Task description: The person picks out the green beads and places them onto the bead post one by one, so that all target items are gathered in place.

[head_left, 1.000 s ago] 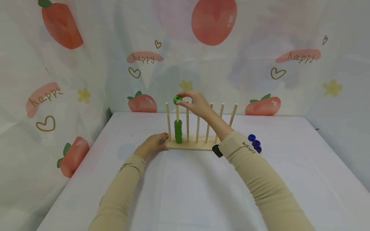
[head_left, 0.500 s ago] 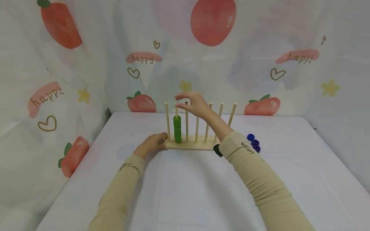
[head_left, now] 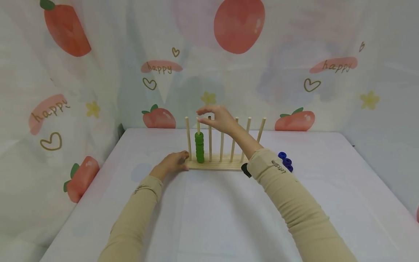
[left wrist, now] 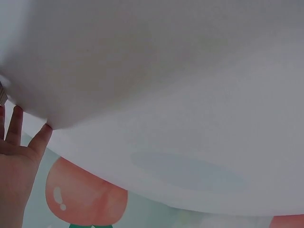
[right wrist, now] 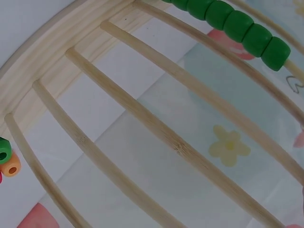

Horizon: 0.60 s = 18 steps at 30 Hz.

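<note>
A wooden peg rack (head_left: 212,166) with a row of upright pegs stands on the table. Green beads (head_left: 199,147) are stacked on its second peg from the left, and the peg's tip sticks out above them. My left hand (head_left: 171,162) holds the left end of the base, thumb at the front and fingers farther back. In the left wrist view its outer fingers (left wrist: 40,137) are stretched out. Beside the tip of the bead-filled peg, my right hand (head_left: 220,119) is raised with thumb and forefinger apart and nothing between them. The right wrist view shows the green stack (right wrist: 237,26) and bare pegs.
Several blue beads (head_left: 287,162) lie on the table to the right of the rack, partly behind the right sleeve (head_left: 278,182). At the left edge of the right wrist view are an orange bead (right wrist: 12,166) and a green bead (right wrist: 4,151). A printed cloth backdrop (head_left: 193,91) rises behind the table.
The right hand has let go of a green bead at the peg's top; the bead has dropped onto the stack, which is taller. The left hand has stayed at the base.
</note>
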Tool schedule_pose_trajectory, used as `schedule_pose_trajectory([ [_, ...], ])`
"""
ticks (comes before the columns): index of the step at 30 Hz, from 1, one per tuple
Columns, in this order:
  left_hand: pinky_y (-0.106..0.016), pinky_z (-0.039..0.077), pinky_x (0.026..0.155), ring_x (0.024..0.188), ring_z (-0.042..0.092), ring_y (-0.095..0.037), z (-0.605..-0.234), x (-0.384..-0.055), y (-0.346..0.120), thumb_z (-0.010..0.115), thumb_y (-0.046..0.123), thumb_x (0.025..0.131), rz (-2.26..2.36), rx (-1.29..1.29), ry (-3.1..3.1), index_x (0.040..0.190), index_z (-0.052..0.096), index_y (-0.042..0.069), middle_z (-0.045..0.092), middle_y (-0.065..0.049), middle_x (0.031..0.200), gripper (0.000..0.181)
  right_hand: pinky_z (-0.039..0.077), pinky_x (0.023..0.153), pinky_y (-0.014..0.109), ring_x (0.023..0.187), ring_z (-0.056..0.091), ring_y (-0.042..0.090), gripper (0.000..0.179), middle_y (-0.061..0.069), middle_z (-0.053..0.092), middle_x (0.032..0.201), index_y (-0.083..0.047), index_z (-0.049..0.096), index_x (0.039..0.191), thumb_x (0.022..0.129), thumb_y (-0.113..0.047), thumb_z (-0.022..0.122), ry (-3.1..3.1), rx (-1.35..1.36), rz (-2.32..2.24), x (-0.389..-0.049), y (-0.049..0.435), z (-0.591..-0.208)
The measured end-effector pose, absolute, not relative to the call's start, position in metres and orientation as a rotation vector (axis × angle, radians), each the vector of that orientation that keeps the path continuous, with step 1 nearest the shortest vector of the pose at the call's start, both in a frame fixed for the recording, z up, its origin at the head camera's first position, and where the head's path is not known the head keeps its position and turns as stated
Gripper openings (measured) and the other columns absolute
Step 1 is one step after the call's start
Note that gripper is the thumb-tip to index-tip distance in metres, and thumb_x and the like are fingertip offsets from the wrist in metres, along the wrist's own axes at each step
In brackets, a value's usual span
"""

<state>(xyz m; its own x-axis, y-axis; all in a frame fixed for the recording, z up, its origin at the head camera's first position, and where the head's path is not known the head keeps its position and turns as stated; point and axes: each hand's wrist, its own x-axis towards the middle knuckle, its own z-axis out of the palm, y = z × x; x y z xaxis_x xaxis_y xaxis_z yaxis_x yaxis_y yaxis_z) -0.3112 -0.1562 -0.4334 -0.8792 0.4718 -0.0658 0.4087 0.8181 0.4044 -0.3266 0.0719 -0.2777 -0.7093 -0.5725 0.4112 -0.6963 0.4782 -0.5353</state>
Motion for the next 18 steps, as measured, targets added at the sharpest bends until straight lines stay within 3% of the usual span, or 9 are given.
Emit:
schedule_pose_trajectory([
  [11,-0.049,0.035,0.109,0.128,0.044,-0.041,-0.4355,-0.3115,-0.1594,0.068,0.027,0.086,0.561,0.694,2.843,0.133,0.049,-0.004,0.045,-0.019,0.143,0.060,0.048,0.096,0.043,0.112,0.059,0.031,0.031,0.018,0.066,0.116,0.003,0.063,0.116,0.090,-0.013,0.064,-2.517,1.137,1.043,-0.3253,0.0689,-0.2796],
  [18,-0.050,0.035,0.109,0.128,0.044,-0.041,-0.4360,-0.3106,-0.1606,0.067,0.027,0.087,0.554,0.730,2.845,0.133,0.049,-0.004,0.045,-0.019,0.143,0.058,0.045,0.102,0.044,0.112,0.059,0.031,0.030,0.019,0.066,0.115,0.003,0.063,0.116,0.089,-0.011,0.064,-2.496,1.126,1.057,-0.3231,0.0697,-0.2803],
])
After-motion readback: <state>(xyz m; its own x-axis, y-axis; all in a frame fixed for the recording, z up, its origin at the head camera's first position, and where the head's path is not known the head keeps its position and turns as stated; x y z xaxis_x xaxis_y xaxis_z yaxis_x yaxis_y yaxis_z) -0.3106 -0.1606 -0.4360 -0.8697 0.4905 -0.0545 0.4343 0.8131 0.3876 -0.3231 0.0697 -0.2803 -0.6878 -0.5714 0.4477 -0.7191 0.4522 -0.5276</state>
